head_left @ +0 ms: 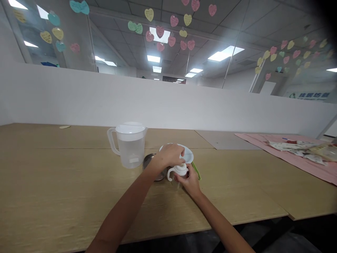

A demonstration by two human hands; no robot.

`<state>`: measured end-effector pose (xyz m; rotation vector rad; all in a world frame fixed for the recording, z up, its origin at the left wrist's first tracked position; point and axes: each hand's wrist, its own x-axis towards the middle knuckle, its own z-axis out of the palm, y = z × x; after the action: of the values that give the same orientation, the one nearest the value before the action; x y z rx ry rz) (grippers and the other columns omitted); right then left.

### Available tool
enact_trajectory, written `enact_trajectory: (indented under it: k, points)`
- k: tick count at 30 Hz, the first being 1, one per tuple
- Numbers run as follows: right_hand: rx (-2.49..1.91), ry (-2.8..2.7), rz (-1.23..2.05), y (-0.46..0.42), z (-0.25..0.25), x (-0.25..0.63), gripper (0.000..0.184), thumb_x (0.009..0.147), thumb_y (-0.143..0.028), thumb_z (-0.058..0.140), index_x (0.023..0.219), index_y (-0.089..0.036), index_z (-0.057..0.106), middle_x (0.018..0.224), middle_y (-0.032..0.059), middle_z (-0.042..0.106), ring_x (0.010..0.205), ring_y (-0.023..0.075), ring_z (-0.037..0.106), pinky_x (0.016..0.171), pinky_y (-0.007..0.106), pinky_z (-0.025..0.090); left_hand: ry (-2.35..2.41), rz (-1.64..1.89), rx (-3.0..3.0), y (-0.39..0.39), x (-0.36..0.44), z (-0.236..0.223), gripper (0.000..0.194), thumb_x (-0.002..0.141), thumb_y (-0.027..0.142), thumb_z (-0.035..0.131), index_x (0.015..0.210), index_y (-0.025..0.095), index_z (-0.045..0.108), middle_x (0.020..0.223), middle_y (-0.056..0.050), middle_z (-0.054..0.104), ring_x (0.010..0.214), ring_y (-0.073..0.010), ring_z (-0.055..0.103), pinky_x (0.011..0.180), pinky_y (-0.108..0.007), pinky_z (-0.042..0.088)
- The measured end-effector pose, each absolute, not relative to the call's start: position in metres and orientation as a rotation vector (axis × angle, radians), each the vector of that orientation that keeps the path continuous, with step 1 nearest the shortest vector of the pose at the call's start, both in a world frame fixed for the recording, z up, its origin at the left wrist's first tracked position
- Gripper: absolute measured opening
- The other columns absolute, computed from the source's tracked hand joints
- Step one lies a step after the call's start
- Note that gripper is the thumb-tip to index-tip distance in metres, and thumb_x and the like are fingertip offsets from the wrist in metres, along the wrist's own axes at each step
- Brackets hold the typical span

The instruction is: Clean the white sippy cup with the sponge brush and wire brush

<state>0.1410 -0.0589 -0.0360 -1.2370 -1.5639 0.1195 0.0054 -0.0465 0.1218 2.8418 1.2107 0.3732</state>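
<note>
On the tabletop (65, 189), a clear lidded jug (130, 144) stands upright at left, holding water, untouched. Just right of it lies a metal lid (149, 161), partly hidden. The left hand (170, 154) has its fingers closed over the white handled cap (179, 171) from above; the right hand (190, 180) grips the piece beneath. Cap seating appears unfinished. A white bowl (188, 153) sits just behind.

Left: pitcher (130, 144) and metal lid (150, 162) stand close.
Behind: white bowl (187, 153).
Near table (65, 196) edge: open.
</note>
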Motion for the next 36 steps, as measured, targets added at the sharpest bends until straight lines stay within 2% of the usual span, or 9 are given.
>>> enact_trajectory:
  k: [5,9,12,15,18,20,24,30,36]
  points:
    - [-1.184,-1.578,0.100,-0.060,-0.038,0.141,0.044,0.065,-0.041,0.062,0.099,-0.016,0.051,0.088,0.0064,0.060,0.073,0.0172,0.055,0.058,0.027,0.042,1.101,0.325,2.800,-0.043,0.000,0.122,0.017,0.068,0.033,0.049,0.074,0.020,0.057,0.074,0.000,0.062,0.058,-0.0127,0.052,0.046,-0.022,0.030]
    - [-1.178,-1.543,0.131,-0.061,-0.037,0.140,0.057,0.066,-0.041,0.062,0.112,-0.015,0.042,0.100,0.0098,0.057,0.084,0.0195,0.055,0.064,0.029,0.044,1.254,0.378,2.899,-0.044,0.008,0.118,0.032,0.077,0.037,0.039,0.065,0.015,0.059,0.063,-0.006,0.060,0.051,-0.0135,0.049,0.047,-0.024,0.028]
    - [-1.206,-1.515,0.146,-0.060,-0.038,0.140,0.060,0.067,-0.043,0.061,0.115,-0.016,0.039,0.100,0.0098,0.057,0.082,0.0189,0.056,0.062,0.028,0.044,1.351,0.537,2.923,-0.043,0.009,0.120,0.041,0.081,0.035,0.033,0.059,0.013,0.059,0.056,-0.008,0.058,0.049,-0.0140,0.048,0.047,-0.026,0.027]
    - [-1.247,-1.498,0.127,-0.061,-0.039,0.140,0.064,0.065,-0.045,0.062,0.117,-0.015,0.037,0.096,0.0095,0.057,0.079,0.0188,0.056,0.059,0.028,0.044,1.359,0.701,2.845,-0.041,0.000,0.127,0.042,0.081,0.041,0.036,0.057,0.014,0.059,0.054,-0.006,0.057,0.051,-0.0140,0.050,0.049,-0.025,0.029]
    - [-1.256,-1.476,0.084,-0.062,-0.041,0.140,0.065,0.066,-0.046,0.061,0.117,-0.015,0.035,0.098,0.0102,0.055,0.081,0.0192,0.055,0.061,0.028,0.044,1.218,0.872,2.720,-0.041,-0.011,0.135,0.030,0.078,0.040,0.045,0.069,0.016,0.062,0.067,-0.003,0.062,0.060,-0.0135,0.054,0.053,-0.023,0.035]
    - [-1.257,-1.468,0.065,-0.062,-0.042,0.139,0.064,0.066,-0.046,0.061,0.116,-0.015,0.035,0.101,0.0111,0.053,0.083,0.0195,0.054,0.063,0.030,0.044,1.103,0.976,2.649,-0.040,-0.018,0.139,0.022,0.077,0.033,0.047,0.078,0.018,0.063,0.076,-0.002,0.064,0.068,-0.0135,0.056,0.058,-0.023,0.040]
    - [-1.252,-1.494,0.060,-0.059,-0.045,0.140,0.061,0.067,-0.047,0.061,0.113,-0.016,0.036,0.102,0.0113,0.050,0.089,0.0215,0.052,0.070,0.033,0.045,0.921,1.189,2.539,-0.038,-0.025,0.142,0.019,0.079,0.026,0.047,0.084,0.018,0.063,0.083,-0.002,0.064,0.075,-0.0125,0.058,0.067,-0.023,0.045]
    - [-1.223,-1.526,0.012,-0.059,-0.043,0.143,0.061,0.066,-0.046,0.062,0.113,-0.016,0.036,0.103,0.0110,0.051,0.095,0.0222,0.050,0.080,0.038,0.043,0.827,1.470,2.359,-0.036,-0.022,0.141,0.016,0.078,0.022,0.051,0.085,0.018,0.063,0.086,-0.002,0.064,0.074,-0.0097,0.059,0.064,-0.020,0.048]
    - [-1.050,-1.761,-0.178,-0.065,-0.014,0.148,0.028,0.078,-0.036,0.050,0.102,-0.021,0.052,0.124,0.0088,0.045,0.116,0.0230,0.040,0.095,0.041,0.031,0.791,1.495,2.327,-0.038,-0.016,0.139,0.015,0.077,0.021,0.051,0.085,0.018,0.064,0.085,-0.002,0.064,0.071,-0.0088,0.059,0.062,-0.019,0.050]
